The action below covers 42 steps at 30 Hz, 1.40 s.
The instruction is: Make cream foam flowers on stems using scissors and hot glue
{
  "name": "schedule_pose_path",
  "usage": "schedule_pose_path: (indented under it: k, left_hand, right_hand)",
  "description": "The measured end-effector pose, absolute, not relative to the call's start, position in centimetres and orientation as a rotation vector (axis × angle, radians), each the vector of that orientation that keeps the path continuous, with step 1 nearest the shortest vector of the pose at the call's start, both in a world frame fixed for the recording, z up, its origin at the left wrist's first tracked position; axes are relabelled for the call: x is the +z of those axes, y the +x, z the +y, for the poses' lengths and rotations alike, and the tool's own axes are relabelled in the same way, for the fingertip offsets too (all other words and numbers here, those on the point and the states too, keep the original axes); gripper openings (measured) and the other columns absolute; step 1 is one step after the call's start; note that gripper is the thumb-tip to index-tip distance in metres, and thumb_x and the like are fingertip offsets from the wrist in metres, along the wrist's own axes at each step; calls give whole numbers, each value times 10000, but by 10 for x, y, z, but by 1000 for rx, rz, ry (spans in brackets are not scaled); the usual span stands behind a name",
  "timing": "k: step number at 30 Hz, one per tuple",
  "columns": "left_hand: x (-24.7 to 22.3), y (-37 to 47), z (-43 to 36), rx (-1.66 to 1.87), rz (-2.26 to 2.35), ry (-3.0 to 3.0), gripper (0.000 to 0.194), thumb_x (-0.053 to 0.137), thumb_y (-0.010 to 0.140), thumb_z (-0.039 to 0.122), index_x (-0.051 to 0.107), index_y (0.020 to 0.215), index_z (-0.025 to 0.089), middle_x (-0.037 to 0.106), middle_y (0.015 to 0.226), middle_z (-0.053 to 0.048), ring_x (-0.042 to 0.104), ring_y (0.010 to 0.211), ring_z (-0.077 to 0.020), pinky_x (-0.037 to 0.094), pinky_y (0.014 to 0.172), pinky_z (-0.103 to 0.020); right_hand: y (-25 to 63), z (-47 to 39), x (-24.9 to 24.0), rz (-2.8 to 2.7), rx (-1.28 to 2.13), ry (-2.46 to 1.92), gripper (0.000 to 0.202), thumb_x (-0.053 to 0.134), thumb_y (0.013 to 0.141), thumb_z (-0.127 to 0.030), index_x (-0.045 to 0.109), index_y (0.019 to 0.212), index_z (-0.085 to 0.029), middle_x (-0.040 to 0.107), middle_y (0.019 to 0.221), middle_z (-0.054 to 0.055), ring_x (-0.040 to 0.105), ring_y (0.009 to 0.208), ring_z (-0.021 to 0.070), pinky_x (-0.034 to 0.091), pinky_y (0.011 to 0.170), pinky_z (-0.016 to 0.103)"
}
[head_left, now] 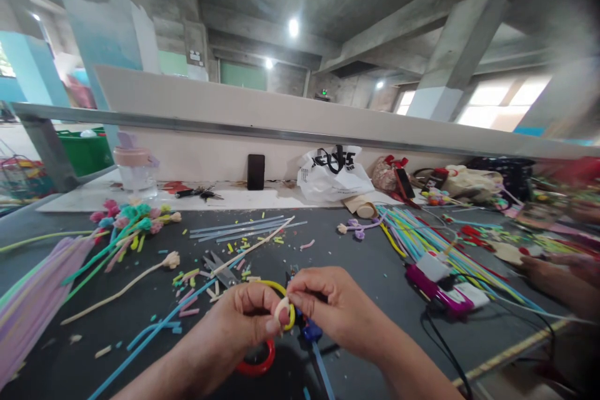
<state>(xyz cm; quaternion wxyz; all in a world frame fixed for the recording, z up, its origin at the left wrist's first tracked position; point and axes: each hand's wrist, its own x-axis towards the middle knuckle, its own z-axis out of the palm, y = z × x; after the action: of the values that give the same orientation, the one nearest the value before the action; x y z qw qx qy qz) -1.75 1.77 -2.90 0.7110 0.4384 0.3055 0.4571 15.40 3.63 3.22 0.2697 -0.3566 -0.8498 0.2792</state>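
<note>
My left hand [248, 315] and my right hand [328, 303] meet over the near middle of the table. Between their fingertips they pinch a small cream piece of fuzzy craft stem [282, 307]. A yellow loop [274, 285] shows behind the fingers. Under my hands lie scissors [222, 270], blades pointing away, with a red handle ring [257, 362] below my left hand. Beside my right hand is a blue glue gun [310, 329], partly hidden, with a translucent stick [323, 369] at its end. A cream stem with a flower-like head [171, 260] lies left of my left hand.
Cut stem bits [190, 278] litter the table. Colourful pompom flowers [135, 219] and lilac stems [44, 294] lie left; bundled stems [422, 244] and a magenta power strip [438, 290] with cables lie right. Behind stand a phone [255, 172] and white bag [332, 175]. Another person's hand [557, 275] works far right.
</note>
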Motion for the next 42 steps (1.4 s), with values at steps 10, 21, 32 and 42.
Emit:
schedule_pose_path:
  k: [10, 21, 32, 42]
  left_hand:
    - [-26, -14, 19, 1116, 603, 909, 221, 758, 630, 317, 645, 604, 130, 593, 566, 10, 461, 541, -64, 335, 554, -177]
    - [-24, -16, 18, 1111, 592, 852, 216, 768, 617, 302, 645, 600, 125, 600, 569, 2, 485, 555, -74, 348, 584, -190]
    - [-30, -18, 17, 1098, 474, 750, 83, 736, 667, 194, 697, 699, 128, 612, 695, -13, 510, 677, -88, 378, 701, -212]
    - [-32, -12, 21, 1324, 620, 805, 113, 725, 667, 204, 727, 763, 143, 627, 780, -37, 558, 789, -143, 411, 792, -260]
  right_hand:
    - [152, 38, 24, -2251, 690, -921, 224, 472, 880, -241, 619, 730, -163, 558, 627, -35, 495, 588, 85, 370, 564, 166]
    - [153, 37, 19, -2286, 616, -880, 195, 452, 895, -217, 632, 829, -188, 647, 720, -21, 581, 656, 91, 402, 620, 173]
    - [147, 33, 13, -2215, 320, -869, 196, 455, 883, -222, 645, 843, -203, 676, 730, 10, 612, 668, 111, 430, 630, 193]
    - [133, 27, -8, -2242, -51, -939, 247, 405, 868, -147, 568, 684, -176, 604, 612, 16, 552, 550, 115, 374, 566, 205]
